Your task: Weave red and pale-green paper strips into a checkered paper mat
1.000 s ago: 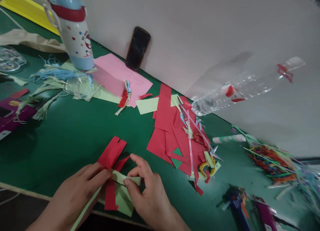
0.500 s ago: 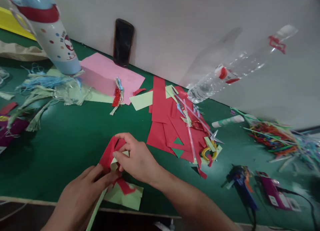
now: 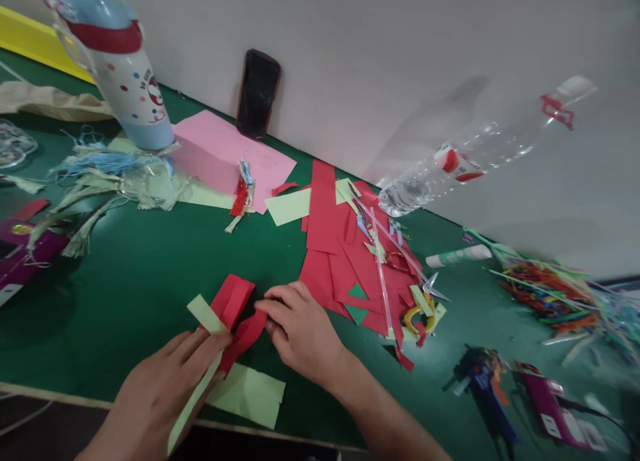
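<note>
My left hand (image 3: 170, 374) pinches a folded piece of red paper (image 3: 234, 298) together with a long pale green paper strip (image 3: 195, 398), near the table's front edge. One end of the green strip sticks out past my fingers; its other end trails down towards me. Between the fingertips of my right hand (image 3: 305, 328) is the free end of a red paper strip (image 3: 249, 332), which curves over to my left hand. Below them a flat pale green paper piece (image 3: 250, 394) lies on the green tabletop (image 3: 150, 268). My left fingertips are partly hidden by the paper.
Red paper sheets (image 3: 320, 274) with scraps and scissors (image 3: 434, 286) lie right of centre. A water bottle (image 3: 465, 158) and a phone (image 3: 259, 94) lean at the wall. At the left stands a flask (image 3: 135, 94) by tassels (image 3: 95, 181). Coloured sticks (image 3: 545, 281) lie at the right.
My right hand has moved right, away from the folded red paper, drawing out the red strip's end. The green strip's upper end now points up and left. The view has shifted slightly.
</note>
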`<state>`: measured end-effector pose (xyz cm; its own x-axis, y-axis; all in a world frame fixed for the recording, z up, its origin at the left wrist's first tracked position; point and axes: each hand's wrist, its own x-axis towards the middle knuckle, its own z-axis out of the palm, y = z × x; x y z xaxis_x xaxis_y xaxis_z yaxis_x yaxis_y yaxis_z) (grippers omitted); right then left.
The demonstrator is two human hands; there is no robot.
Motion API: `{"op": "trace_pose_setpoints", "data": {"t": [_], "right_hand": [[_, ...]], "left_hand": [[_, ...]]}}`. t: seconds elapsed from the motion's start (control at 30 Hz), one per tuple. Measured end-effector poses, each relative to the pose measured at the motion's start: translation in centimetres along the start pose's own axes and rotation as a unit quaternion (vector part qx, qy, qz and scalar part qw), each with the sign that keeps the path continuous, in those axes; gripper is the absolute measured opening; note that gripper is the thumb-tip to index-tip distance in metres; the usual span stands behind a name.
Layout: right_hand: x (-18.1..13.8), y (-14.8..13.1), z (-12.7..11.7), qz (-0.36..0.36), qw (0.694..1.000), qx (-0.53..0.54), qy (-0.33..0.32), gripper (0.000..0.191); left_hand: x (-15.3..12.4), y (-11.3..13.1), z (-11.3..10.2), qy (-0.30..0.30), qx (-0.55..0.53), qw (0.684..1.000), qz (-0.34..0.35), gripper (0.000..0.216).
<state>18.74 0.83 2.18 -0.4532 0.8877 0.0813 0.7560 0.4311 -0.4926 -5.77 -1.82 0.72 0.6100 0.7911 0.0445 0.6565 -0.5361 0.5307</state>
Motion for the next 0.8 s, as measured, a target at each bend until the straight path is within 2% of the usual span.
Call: {"op": "trace_pose_setpoints", "data": {"t": [0.2, 0.37, 0.47, 0.57, 0.67, 0.8], "right_hand": [[-1.4, -0.8, 0.4, -0.102, 0.989, -0.05, 0.093, 0.021], [-2.8, -2.6, -0.3, -0.178, 0.971, -0.068, 0.145, 0.014], [-3.1, -3.3, -0.3, -0.189, 0.968, -0.071, 0.147, 0.01], [-3.2, -3.5, -0.2, -0.19, 0.967, -0.071, 0.155, 0.01], [-3.2, -3.5, -0.3, -0.195, 0.964, -0.077, 0.166, 0.009], [-3.4, -3.7, -0.7, -0.216, 0.963, -0.08, 0.14, 0.009]], "left_hand": [[0.4, 0.3, 0.1, 0.098, 0.02, 0.994, 0.052, 0.031], [0.2, 0.2, 0.7, 0.112, 0.037, 0.992, 0.047, 0.04], [0.0, 0.4, 1.0, 0.098, 0.032, 0.995, -0.016, 0.042], [0.1, 0.8, 1.3, 0.113, 0.012, 0.992, -0.058, 0.032], [0.0, 0.8, 1.6, 0.127, 0.006, 0.99, -0.055, 0.027], [-0.2, 0.4, 1.9, 0.127, -0.008, 0.991, -0.039, 0.034]]}}
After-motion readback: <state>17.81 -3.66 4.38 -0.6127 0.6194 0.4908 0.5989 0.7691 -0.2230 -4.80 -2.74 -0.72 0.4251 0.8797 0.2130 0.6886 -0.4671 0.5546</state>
